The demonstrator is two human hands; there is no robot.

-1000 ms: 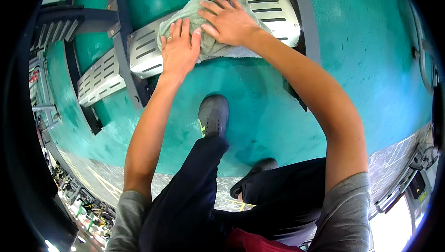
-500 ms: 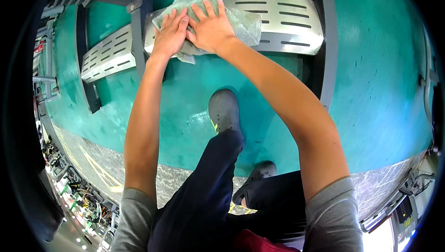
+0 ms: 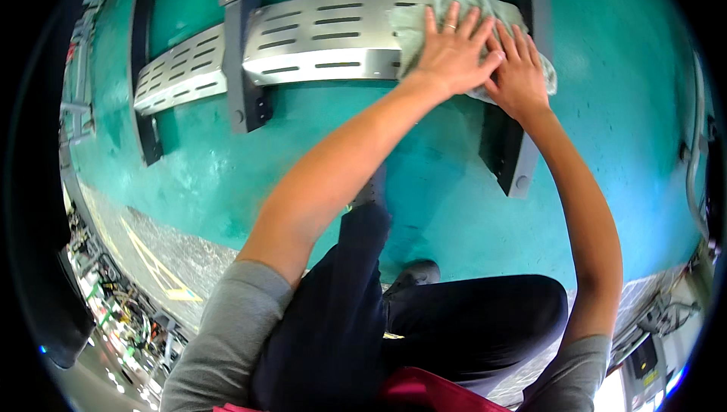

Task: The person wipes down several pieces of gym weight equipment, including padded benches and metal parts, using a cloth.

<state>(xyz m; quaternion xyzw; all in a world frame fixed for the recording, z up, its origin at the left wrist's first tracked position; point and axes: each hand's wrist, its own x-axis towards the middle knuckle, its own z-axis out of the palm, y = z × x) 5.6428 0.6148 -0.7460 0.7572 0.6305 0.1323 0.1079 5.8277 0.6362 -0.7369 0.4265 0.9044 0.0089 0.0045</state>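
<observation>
A pale green-white cloth (image 3: pixel 410 27) lies spread over the right end of a slotted metal panel (image 3: pixel 318 33). My left hand (image 3: pixel 457 52) presses flat on the cloth, fingers spread, a ring on one finger. Beside it, my right hand (image 3: pixel 519 71) also rests flat on the cloth, its fingers stretched out. The two hands touch near the thumbs. Part of the cloth hangs past the panel's front edge by the right-hand post. The panel's right end is hidden under cloth and hands.
Dark grey frame posts (image 3: pixel 244 56) flank the panel, with another right post (image 3: pixel 519 162) near my right wrist. A second slotted panel (image 3: pixel 185 71) sits to the left. Green flooring (image 3: pixel 606 185) lies around the frame, and my shoe (image 3: pixel 415 273) stands on it.
Both hands and the cloth have slid right along the slotted panel, from its left end to its right end. The panel's left part is now uncovered.
</observation>
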